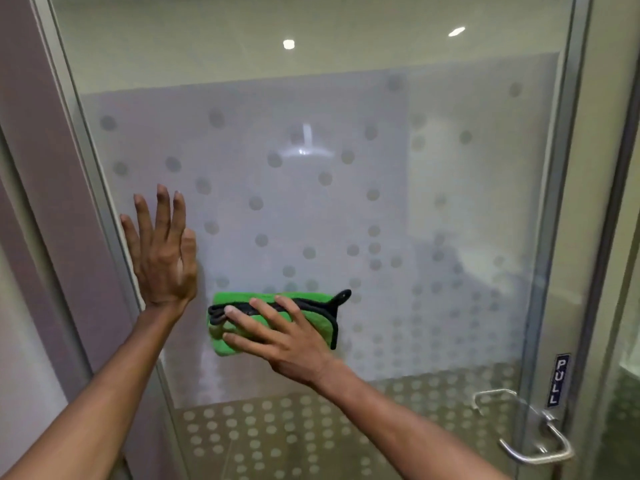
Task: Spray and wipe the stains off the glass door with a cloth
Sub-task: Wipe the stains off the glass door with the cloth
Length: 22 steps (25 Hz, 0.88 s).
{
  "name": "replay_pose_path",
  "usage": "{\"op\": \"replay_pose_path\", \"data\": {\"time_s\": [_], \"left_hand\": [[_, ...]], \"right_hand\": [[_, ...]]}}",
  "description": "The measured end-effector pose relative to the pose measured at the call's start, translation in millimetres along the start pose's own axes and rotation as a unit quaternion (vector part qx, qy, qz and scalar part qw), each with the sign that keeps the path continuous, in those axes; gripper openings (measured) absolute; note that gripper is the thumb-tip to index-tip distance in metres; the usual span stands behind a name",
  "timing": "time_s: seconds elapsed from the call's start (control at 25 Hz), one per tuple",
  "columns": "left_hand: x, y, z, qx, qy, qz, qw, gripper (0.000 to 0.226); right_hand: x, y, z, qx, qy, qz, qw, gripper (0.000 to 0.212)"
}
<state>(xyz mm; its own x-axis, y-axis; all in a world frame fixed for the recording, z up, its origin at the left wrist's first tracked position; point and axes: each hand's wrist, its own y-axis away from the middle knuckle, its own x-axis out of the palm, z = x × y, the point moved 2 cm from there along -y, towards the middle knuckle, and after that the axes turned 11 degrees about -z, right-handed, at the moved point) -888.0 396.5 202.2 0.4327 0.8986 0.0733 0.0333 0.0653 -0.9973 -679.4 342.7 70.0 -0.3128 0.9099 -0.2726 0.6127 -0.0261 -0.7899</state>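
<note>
The left hand [162, 251] lies flat, fingers spread, by the glass door [433, 202]'s left edge, while the right hand [277, 337], fingers splayed, presses a folded green cloth [304, 303] low left of centre, wide frosted pane free rightward toward the handle [533, 441] and "PULL" label [559, 381].

Cloth [273, 322] partly hidden under right hand [277, 337]; forearms cut off.
</note>
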Motion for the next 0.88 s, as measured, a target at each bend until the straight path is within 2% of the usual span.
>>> {"op": "replay_pose_path", "data": {"time_s": [0.12,0.2,0.28,0.36,0.44,0.56,0.64,0.68,0.76,0.88], "left_hand": [[3,2,3,0.001,-0.001,-0.001,1.000,0.054],[5,2,4,0.005,-0.004,-0.006,1.000,0.055],[5,1,4,0.010,-0.007,-0.009,1.000,0.055],[5,1,1,0.010,-0.013,-0.012,1.000,0.055],[4,1,-1,0.005,-0.013,-0.010,1.000,0.055],[3,1,-3,0.007,-0.019,-0.010,1.000,0.054],[2,0,-5,0.001,-0.017,-0.010,1.000,0.054],[2,0,-6,-0.002,-0.014,-0.008,1.000,0.054],[1,0,-6,-0.006,-0.015,-0.005,1.000,0.055],[2,-1,-5,-0.012,-0.012,-0.002,1.000,0.055]], "right_hand": [[-32,36,-45,-0.087,0.014,0.033,0.996,0.060],[-61,67,-89,-0.092,0.058,0.003,0.994,0.062],[-93,98,-137,-0.024,0.109,-0.047,0.993,0.063],[-121,128,-172,0.105,0.160,-0.084,0.978,0.064],[-130,152,-181,0.266,0.210,-0.132,0.932,0.064],[-111,159,-153,0.511,0.259,-0.194,0.796,0.058],[-90,143,-126,0.624,0.233,-0.241,0.705,0.050],[-80,134,-112,0.656,0.219,-0.258,0.675,0.047],[-61,115,-80,0.677,0.199,-0.275,0.653,0.044],[-42,82,-37,0.669,0.158,-0.255,0.680,0.045]]}}
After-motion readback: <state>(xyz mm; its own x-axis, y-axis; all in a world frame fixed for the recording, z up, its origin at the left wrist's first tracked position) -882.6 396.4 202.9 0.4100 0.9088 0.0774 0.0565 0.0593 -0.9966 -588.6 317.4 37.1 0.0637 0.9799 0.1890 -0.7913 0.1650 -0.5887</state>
